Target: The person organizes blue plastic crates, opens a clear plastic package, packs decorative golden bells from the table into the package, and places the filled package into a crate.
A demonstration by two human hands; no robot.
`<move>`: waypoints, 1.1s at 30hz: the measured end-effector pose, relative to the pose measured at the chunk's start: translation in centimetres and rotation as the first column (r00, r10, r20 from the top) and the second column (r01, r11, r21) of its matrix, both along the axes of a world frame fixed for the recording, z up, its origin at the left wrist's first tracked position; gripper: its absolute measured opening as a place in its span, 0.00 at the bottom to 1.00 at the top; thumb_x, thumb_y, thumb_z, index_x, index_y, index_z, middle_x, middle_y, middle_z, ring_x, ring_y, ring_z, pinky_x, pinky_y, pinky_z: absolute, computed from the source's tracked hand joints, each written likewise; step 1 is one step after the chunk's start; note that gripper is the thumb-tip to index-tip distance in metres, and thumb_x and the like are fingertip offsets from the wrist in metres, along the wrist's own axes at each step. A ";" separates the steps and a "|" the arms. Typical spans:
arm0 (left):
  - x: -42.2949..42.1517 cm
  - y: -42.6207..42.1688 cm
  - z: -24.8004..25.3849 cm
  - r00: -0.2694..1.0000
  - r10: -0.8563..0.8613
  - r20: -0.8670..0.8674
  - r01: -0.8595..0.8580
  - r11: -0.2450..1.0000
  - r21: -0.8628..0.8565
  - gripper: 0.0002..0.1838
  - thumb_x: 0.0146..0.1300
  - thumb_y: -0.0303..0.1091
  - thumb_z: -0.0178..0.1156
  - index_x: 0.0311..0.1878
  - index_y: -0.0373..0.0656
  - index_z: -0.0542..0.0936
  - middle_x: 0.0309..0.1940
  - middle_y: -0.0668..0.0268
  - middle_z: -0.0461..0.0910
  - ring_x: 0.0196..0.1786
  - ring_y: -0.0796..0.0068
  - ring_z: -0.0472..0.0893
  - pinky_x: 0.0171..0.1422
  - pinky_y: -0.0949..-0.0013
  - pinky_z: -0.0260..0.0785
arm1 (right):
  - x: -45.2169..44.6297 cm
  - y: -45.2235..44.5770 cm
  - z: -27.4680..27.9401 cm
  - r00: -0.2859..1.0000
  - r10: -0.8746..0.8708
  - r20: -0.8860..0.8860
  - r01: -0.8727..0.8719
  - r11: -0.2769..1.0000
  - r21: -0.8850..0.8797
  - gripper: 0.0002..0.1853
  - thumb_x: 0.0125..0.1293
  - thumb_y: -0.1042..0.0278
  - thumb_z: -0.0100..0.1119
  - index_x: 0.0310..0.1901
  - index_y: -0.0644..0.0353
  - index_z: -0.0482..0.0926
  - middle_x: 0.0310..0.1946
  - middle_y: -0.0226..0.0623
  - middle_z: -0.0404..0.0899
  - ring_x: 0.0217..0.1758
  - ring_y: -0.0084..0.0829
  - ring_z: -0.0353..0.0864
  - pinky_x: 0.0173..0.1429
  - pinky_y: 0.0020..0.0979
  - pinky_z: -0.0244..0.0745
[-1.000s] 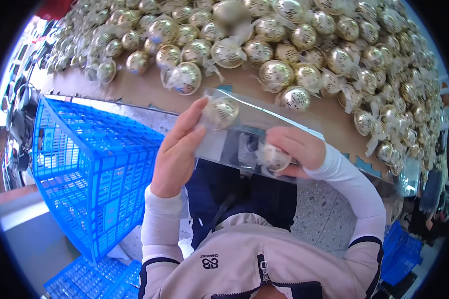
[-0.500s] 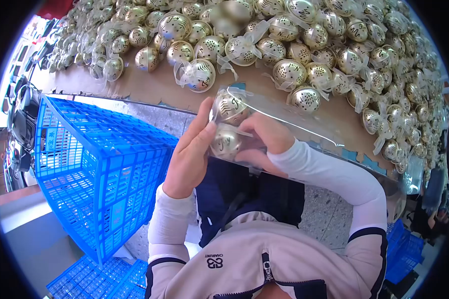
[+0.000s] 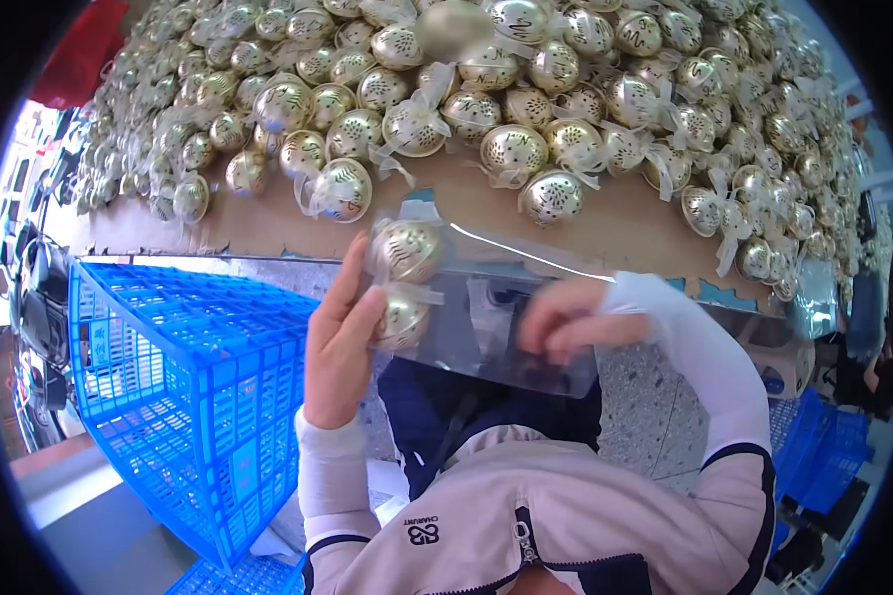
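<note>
Cardboard (image 3: 268, 218) beyond clear bag (image 3: 456, 322) with two patterned gold balls (image 3: 408, 250), firm in left hand (image 3: 335, 352); right hand (image 3: 577, 319) loose.

A clear plastic bag (image 3: 471, 352) lies aslant at the centre of the frame, its long sides sloping down to the right. Inside its left end sit two shiny gold ball ornaments: the upper ball (image 3: 408, 248), with dark markings, and just below it the lower ball (image 3: 401, 322), crossed by sheer pale ribbon.

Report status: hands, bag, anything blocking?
Left hand holding bag, two balls inside. Right hand blurred at other end, seemingly empty. Nothing visibly in the way.
</note>
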State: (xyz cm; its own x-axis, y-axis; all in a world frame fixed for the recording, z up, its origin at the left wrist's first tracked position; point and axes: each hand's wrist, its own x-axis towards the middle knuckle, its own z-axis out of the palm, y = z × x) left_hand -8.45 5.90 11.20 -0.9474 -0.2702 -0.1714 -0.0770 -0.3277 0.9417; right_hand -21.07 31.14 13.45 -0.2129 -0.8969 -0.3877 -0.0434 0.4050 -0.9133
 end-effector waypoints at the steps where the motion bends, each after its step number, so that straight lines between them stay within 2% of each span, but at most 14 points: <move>1: 0.2 -0.5 0.3 1.000 -0.019 0.009 0.018 0.999 0.036 0.27 0.65 0.21 0.45 0.68 0.31 0.57 0.64 0.57 0.64 0.62 0.74 0.67 0.63 0.74 0.60 | -0.6 1.9 1.1 0.998 0.020 0.067 -0.028 0.991 0.127 0.13 0.59 0.72 0.57 0.46 0.61 0.77 0.30 0.30 0.78 0.30 0.25 0.78 0.34 0.27 0.74; 3: 0.7 -1.4 1.5 0.998 -0.037 0.045 0.033 0.996 0.087 0.26 0.64 0.21 0.44 0.67 0.30 0.58 0.62 0.54 0.66 0.61 0.69 0.70 0.64 0.69 0.62 | -0.7 4.2 0.9 0.914 -0.284 -0.290 0.331 0.935 0.127 0.13 0.59 0.74 0.59 0.47 0.59 0.77 0.30 0.33 0.78 0.28 0.21 0.77 0.31 0.23 0.74; 4: 0.9 -1.7 1.4 0.999 -0.025 0.031 0.022 0.995 0.098 0.26 0.64 0.21 0.44 0.67 0.30 0.58 0.62 0.54 0.66 0.61 0.69 0.70 0.64 0.68 0.62 | -0.8 4.3 0.7 0.792 -0.350 -0.500 0.406 0.914 0.004 0.14 0.59 0.71 0.60 0.47 0.59 0.76 0.30 0.35 0.77 0.28 0.24 0.78 0.31 0.25 0.74; 6: 0.8 -2.1 1.5 1.000 -0.007 -0.006 0.007 0.994 0.111 0.26 0.64 0.21 0.43 0.66 0.29 0.58 0.62 0.53 0.66 0.62 0.67 0.70 0.64 0.67 0.63 | -1.6 3.0 0.6 0.390 -0.468 -0.793 0.450 0.848 -0.280 0.16 0.57 0.66 0.63 0.48 0.58 0.75 0.30 0.38 0.77 0.29 0.29 0.80 0.31 0.29 0.75; 9: 0.8 -1.8 1.2 1.000 0.013 -0.013 -0.012 0.998 0.060 0.25 0.65 0.22 0.43 0.66 0.28 0.58 0.62 0.52 0.66 0.62 0.65 0.69 0.65 0.65 0.62 | -1.5 -1.2 1.7 0.168 -0.228 -0.959 0.404 0.903 -0.144 0.25 0.53 0.55 0.68 0.49 0.56 0.72 0.35 0.42 0.75 0.31 0.40 0.80 0.33 0.36 0.75; 12: 1.3 -2.0 1.3 0.999 0.035 -0.005 -0.035 0.998 0.059 0.25 0.65 0.21 0.42 0.66 0.28 0.58 0.62 0.52 0.65 0.63 0.65 0.69 0.65 0.65 0.62 | -1.9 -2.4 0.3 0.210 -0.213 -0.954 0.477 0.874 -0.091 0.31 0.47 0.47 0.69 0.49 0.55 0.70 0.40 0.44 0.72 0.34 0.48 0.78 0.35 0.41 0.75; 13: 1.4 -2.1 1.2 0.999 0.046 -0.002 -0.045 0.997 0.068 0.25 0.65 0.21 0.42 0.66 0.28 0.58 0.62 0.52 0.65 0.63 0.65 0.69 0.65 0.66 0.62 | -1.9 -1.9 -0.3 0.239 -0.296 -0.925 0.452 0.877 -0.164 0.30 0.47 0.53 0.71 0.49 0.57 0.70 0.41 0.43 0.71 0.36 0.45 0.78 0.39 0.38 0.75; 16: 1.6 -2.2 0.8 0.997 0.078 -0.017 -0.077 0.993 0.085 0.25 0.65 0.21 0.42 0.66 0.28 0.58 0.62 0.53 0.65 0.63 0.65 0.68 0.65 0.66 0.62 | -1.6 0.4 -0.6 0.292 -0.469 -0.833 0.381 0.856 -0.349 0.28 0.47 0.61 0.71 0.50 0.58 0.70 0.41 0.40 0.71 0.40 0.37 0.77 0.44 0.31 0.74; 17: 1.5 -2.1 0.7 0.996 0.079 -0.045 -0.073 0.991 0.113 0.25 0.65 0.21 0.42 0.66 0.29 0.58 0.63 0.53 0.65 0.63 0.66 0.68 0.65 0.66 0.62 | -1.3 1.3 0.0 0.413 -0.499 -0.761 0.474 0.832 -0.288 0.28 0.47 0.68 0.70 0.51 0.59 0.70 0.44 0.36 0.69 0.44 0.28 0.74 0.48 0.26 0.72; 20: 1.5 -1.9 0.0 0.991 0.127 -0.036 -0.122 0.986 0.118 0.24 0.66 0.21 0.43 0.66 0.29 0.59 0.62 0.53 0.65 0.63 0.66 0.68 0.65 0.66 0.62 | -0.8 4.4 0.0 0.477 -0.591 -0.651 0.497 0.792 -0.355 0.29 0.48 0.67 0.71 0.53 0.59 0.70 0.47 0.34 0.68 0.47 0.26 0.73 0.49 0.25 0.71; 24: 1.0 -1.2 -0.2 0.982 0.187 -0.026 -0.183 0.978 0.098 0.24 0.67 0.27 0.45 0.65 0.28 0.59 0.60 0.54 0.68 0.61 0.67 0.70 0.64 0.66 0.63 | 0.0 6.9 -1.1 0.274 -0.563 -0.780 0.436 0.795 -0.420 0.33 0.47 0.63 0.73 0.54 0.60 0.69 0.49 0.35 0.69 0.47 0.26 0.72 0.49 0.26 0.72; 27: 0.7 -0.4 -0.3 0.981 0.186 -0.057 -0.181 0.980 0.081 0.24 0.68 0.28 0.45 0.66 0.29 0.59 0.61 0.54 0.68 0.62 0.67 0.70 0.64 0.66 0.63 | 0.5 7.9 -1.8 0.297 -0.558 -0.775 0.560 0.759 -0.333 0.34 0.46 0.61 0.74 0.54 0.60 0.69 0.46 0.36 0.72 0.46 0.26 0.73 0.49 0.27 0.72; 30: 0.5 -0.1 -0.3 0.980 0.187 -0.066 -0.183 0.981 0.068 0.24 0.69 0.27 0.44 0.66 0.29 0.59 0.61 0.53 0.67 0.62 0.66 0.70 0.64 0.65 0.63 | 0.6 8.6 -2.4 0.230 -0.531 -0.815 0.530 0.771 -0.353 0.35 0.44 0.61 0.75 0.54 0.60 0.68 0.42 0.37 0.73 0.45 0.28 0.74 0.48 0.29 0.72; 33: 0.7 -0.3 -0.5 0.980 0.186 -0.073 -0.182 0.982 0.057 0.24 0.69 0.27 0.43 0.66 0.29 0.58 0.61 0.53 0.67 0.62 0.65 0.70 0.64 0.65 0.64 | 1.2 8.8 -2.2 0.254 -0.466 -0.848 0.560 0.786 -0.264 0.32 0.45 0.67 0.71 0.53 0.61 0.68 0.42 0.39 0.71 0.44 0.32 0.74 0.49 0.31 0.72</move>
State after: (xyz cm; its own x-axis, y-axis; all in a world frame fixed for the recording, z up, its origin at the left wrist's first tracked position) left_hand -7.72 5.63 10.69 -0.8932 -0.4341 -0.1175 0.0614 -0.3765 0.9244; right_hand -19.91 39.92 11.22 -0.8618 -0.4476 0.2385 -0.5047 0.7105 -0.4903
